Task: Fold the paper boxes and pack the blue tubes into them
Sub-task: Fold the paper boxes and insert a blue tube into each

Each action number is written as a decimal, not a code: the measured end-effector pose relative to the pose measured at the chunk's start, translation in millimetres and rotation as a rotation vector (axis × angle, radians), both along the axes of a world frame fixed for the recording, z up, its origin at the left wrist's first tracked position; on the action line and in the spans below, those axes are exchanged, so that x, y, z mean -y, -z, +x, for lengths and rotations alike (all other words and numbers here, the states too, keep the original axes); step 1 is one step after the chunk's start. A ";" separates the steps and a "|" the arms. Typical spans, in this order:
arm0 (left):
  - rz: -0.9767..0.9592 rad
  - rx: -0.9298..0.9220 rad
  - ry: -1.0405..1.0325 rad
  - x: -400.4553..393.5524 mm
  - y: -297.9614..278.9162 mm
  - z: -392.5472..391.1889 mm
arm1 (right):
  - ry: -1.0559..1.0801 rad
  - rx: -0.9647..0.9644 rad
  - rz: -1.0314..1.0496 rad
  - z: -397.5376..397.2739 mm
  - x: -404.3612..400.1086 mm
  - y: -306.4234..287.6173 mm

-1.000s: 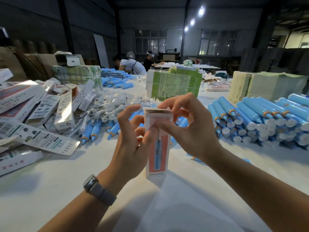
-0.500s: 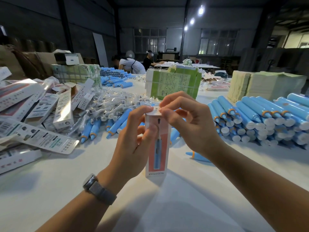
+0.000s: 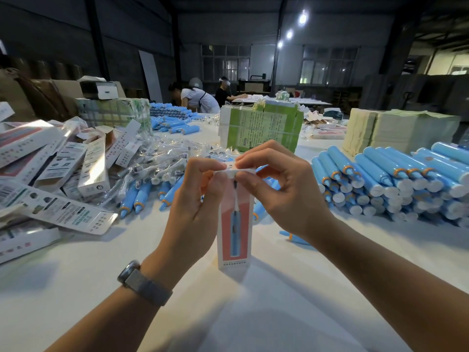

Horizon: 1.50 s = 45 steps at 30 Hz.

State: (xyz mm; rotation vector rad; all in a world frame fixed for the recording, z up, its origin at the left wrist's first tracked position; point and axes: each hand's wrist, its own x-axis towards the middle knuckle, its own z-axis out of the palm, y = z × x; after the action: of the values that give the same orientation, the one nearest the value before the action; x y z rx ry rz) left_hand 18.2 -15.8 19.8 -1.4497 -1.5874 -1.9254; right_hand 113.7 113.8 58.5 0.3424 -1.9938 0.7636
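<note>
Two hands on one paper box, which stands upright on the table, bottom edge touching the surface. Left hand pinches the top flap from the left, right hand pinches it from the right with thumb and forefinger; flap looks nearly tucked in. Can't tell if a tube is inside, box walls hide it. Landmark = the box: loose blue tubes just behind-left of it, stacked blue tubes well to its right, heap of flat boxes far left, one stray tube just right of it, partly behind the right wrist. Risks, my read: flap tab creases or jams against the contents if pushed in skewed; thin card buckles if the pinch is too hard; box is tall and narrow, so sideways push at the top could tip it off its base.
</note>
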 end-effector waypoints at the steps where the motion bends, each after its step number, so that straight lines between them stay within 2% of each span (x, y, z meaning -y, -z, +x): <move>1: 0.006 -0.008 -0.001 -0.2 -0.1 -0.2 | 0.002 0.006 -0.012 0.0 0.5 0.3; 7: 0.016 -0.018 -0.004 -3.8 -0.6 0.3 | 0.007 -0.033 -0.041 -1.1 3.3 -2.6; 12: 0.019 -0.046 -0.001 -3.0 -0.2 -0.1 | 0.019 0.039 -0.077 1.2 3.8 -4.2; 28: -0.003 -0.170 0.013 -2.7 5.8 -4.6 | 0.100 0.060 -0.023 10.2 8.8 -20.7; 37: -0.016 -0.194 0.006 -1.6 5.6 -3.9 | 0.053 0.203 -0.036 15.2 2.1 -31.7; 45: 0.004 -0.194 0.008 -1.9 5.1 -3.5 | 0.125 0.175 0.026 16.7 9.2 -32.5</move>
State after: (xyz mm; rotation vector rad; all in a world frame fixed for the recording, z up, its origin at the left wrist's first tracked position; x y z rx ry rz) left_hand 14.7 -13.9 14.7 -1.5902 -1.4916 -1.7308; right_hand 130.4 104.5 91.0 0.1691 -2.1685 0.7089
